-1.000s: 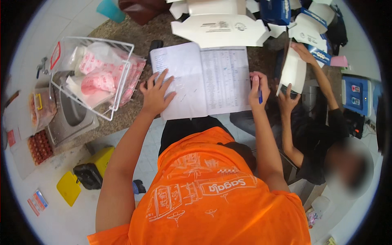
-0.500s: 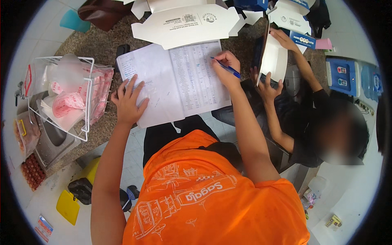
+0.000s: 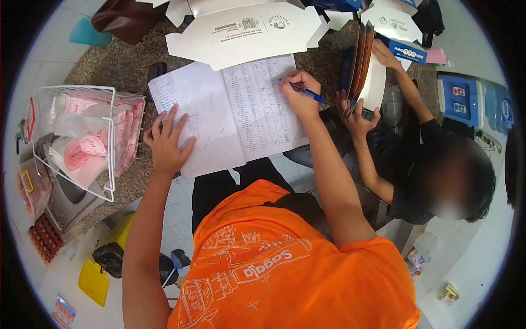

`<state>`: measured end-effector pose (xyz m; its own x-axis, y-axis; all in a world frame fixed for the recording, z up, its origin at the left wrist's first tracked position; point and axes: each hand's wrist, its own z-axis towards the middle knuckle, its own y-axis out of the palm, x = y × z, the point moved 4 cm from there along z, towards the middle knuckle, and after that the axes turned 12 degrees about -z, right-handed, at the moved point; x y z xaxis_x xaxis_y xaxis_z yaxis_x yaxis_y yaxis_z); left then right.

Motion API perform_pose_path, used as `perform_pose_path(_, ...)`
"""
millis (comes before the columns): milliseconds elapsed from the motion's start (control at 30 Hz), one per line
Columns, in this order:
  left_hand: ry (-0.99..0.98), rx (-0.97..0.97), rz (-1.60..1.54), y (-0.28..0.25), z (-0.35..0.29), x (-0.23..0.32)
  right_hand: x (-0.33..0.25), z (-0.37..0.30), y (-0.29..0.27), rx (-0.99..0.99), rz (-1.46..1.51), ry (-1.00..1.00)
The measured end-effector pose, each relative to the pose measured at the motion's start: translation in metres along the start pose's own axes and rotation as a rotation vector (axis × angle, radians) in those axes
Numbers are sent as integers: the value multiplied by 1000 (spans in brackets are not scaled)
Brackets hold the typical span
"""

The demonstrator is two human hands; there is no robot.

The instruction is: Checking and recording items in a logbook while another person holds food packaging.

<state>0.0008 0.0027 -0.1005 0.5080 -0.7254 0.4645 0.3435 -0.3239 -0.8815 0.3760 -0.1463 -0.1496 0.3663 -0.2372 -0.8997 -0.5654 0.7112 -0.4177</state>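
An open notebook (image 3: 211,129) lies on the counter in front of me, its right page ruled into a table full of handwriting. My left hand (image 3: 169,143) rests flat on the lower left page with its fingers spread. In my right hand (image 3: 302,96) a blue pen (image 3: 308,93) is pinched, its tip at the right page, toward the upper right. Whether the tip touches the paper I cannot tell. Just beyond the notebook's top edge lies an unfolded white cardboard box (image 3: 246,35).
A white wire rack (image 3: 112,131) with pink-printed packs stands at the left, beside a sink (image 3: 71,200). At the right, a co-worker's hands hold a partly folded box (image 3: 374,82). A teal cup (image 3: 90,34) and brown bag (image 3: 129,21) sit at the back left.
My right hand with the pen has shifted slightly left on the page. The co-worker's box has turned, showing its brown folded sides. The whole view has moved a little.
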Motion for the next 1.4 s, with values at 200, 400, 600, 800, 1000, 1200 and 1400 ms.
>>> perform_pose_path(200,-8,-11,2,1,1,0,-4,0,0,37,-62,2)
perform_pose_path(400,1,-13,5,1,1,-1,-7,0,-1,61,-96,-11)
perform_pose_path(600,10,4,-5,1,0,-1,-13,-1,-2,73,-186,3)
perform_pose_path(800,11,10,1,1,0,-1,-21,-3,-2,45,-242,-77)
perform_pose_path(1000,8,-16,22,0,0,1,-19,-4,-1,56,-217,-86)
perform_pose_path(1200,13,-5,17,0,1,1,-20,-2,-3,36,-272,-119)
perform_pose_path(1400,13,3,19,1,0,-1,-18,-5,-1,66,-194,-34)
